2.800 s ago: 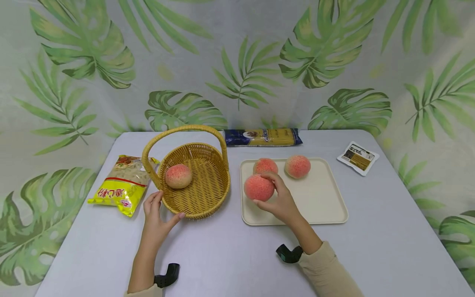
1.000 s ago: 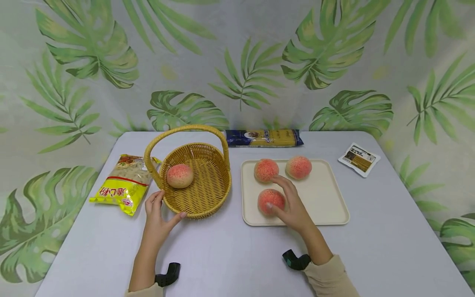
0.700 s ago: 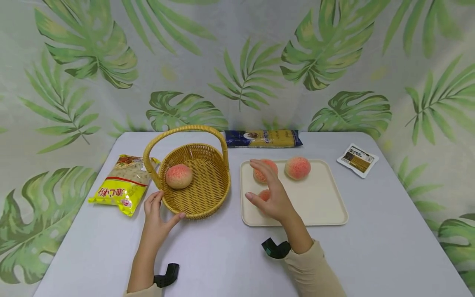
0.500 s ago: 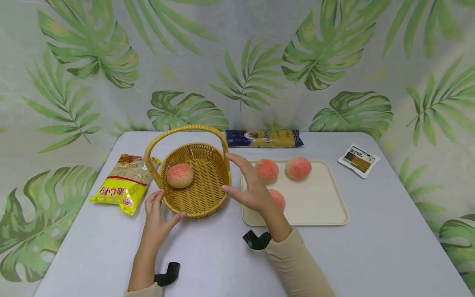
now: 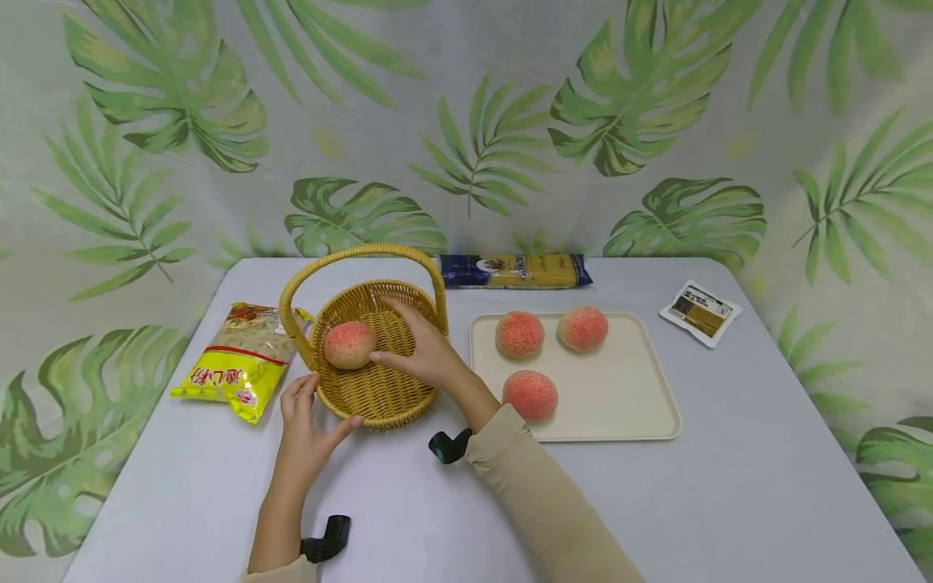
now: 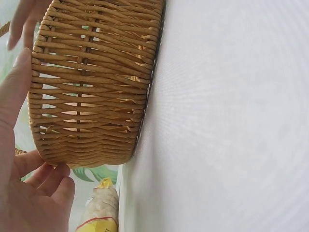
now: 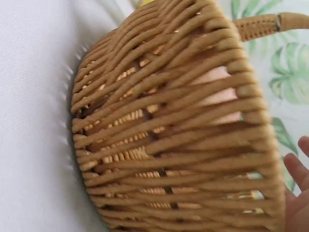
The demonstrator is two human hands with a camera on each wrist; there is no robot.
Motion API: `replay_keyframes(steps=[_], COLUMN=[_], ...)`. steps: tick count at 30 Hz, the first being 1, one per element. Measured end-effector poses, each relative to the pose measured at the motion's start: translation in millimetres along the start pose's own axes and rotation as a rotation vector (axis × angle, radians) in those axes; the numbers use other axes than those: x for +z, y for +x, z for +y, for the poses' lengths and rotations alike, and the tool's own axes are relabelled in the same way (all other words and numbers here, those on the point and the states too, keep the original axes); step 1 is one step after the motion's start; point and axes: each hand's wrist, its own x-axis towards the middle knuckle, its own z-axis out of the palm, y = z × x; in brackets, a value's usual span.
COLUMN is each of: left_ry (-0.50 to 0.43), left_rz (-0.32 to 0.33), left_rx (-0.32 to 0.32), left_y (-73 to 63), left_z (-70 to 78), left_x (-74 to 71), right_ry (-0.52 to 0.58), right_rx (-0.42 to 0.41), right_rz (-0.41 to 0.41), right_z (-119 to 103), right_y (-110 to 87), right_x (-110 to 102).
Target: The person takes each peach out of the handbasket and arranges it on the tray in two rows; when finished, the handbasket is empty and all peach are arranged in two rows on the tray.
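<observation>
A wicker basket [image 5: 397, 417] with a tall arched handle stands at the left, holding one pink-and-cream peach [image 5: 350, 345]. My left hand [image 5: 306, 437] holds the basket at its near-left side, thumb on the front rim and curled fingers against the side, also seen in the left wrist view [image 6: 34, 188]. My right hand [image 5: 426, 348] reaches over the basket's right rim, fingers spread; its thumb tip is beside the peach, and whether it touches is unclear. On the cream tray [image 5: 612, 389] lie three more peaches: a near one [image 5: 530, 396], a back-left one [image 5: 520, 334] and a back-right one [image 5: 583, 329].
A yellow pasta bag [image 5: 240, 356] lies left of the basket, close to it. A long blue-and-yellow spaghetti packet [image 5: 516, 271] lies along the table's back edge. At the right, a small white sachet [image 5: 701, 313] rests on the white tablecloth [image 5: 729, 486].
My right hand lowered a peach onto the tray's near left and let it go. It then moved left, into the basket beside the other peach. My left hand stayed on the basket.
</observation>
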Motion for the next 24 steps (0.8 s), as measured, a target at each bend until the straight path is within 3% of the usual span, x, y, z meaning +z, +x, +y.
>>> replay_keyframes(steps=[14,24], left_ry=[-0.004,-0.003], left_rz=[0.006,0.006], left_rx=[0.022,0.014], left_y=[1.1,0.7], left_z=[-1.7,-1.2], left_x=[-0.1,0.5], right_ry=[0.072,0.070], right_rx=[0.112,0.187], right_rz=[-0.071,-0.150], right_z=[11,15], right_y=[24.1,30.3], right_x=[21,29])
